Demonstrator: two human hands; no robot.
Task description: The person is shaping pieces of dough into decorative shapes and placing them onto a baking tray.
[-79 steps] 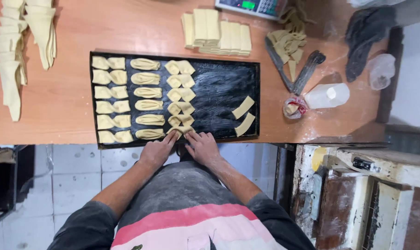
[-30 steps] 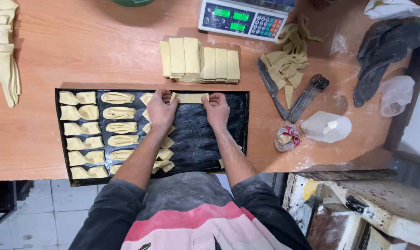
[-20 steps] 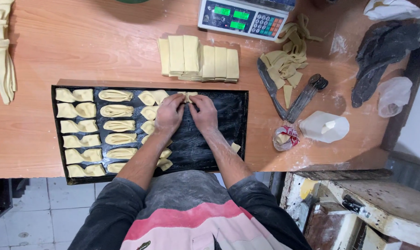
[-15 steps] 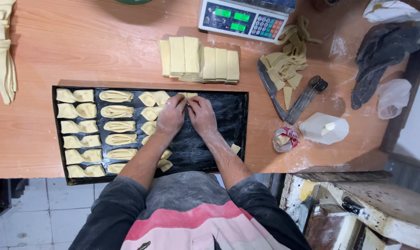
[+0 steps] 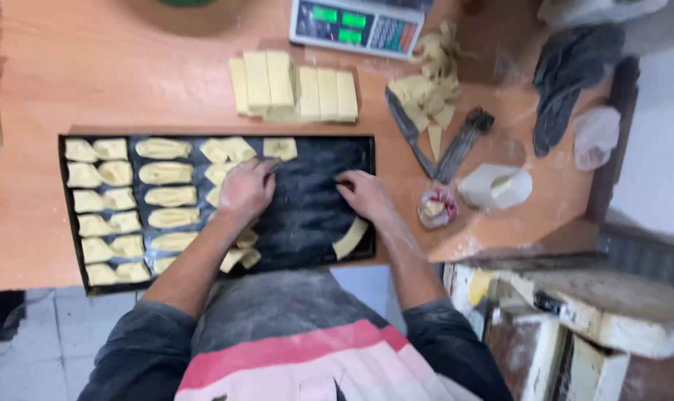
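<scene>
Orange-brown tabletop (image 5: 92, 82) carries a black baking tray (image 5: 318, 223), a stack of cut dough strips (image 5: 296, 85) beyond it, a weighing scale (image 5: 355, 22), dough trimmings (image 5: 430, 74) and a plastic jug (image 5: 496, 186).

Step in hand, as judged: placing shaped dough pieces in rows on the tray. The left columns are filled; the right part is bare except for one loose dough strip (image 5: 350, 238) at the near edge.

Left hand (image 5: 244, 191) rests on the tray, fingers curled loosely, tips just beside the newest folded piece (image 5: 280, 148); whether it holds anything cannot be told. Right hand (image 5: 363, 194) lies flat on bare tray, fingers spread, holding nothing.

Next move likely calls for picking up another strip and setting it below the newest piece.
</scene>
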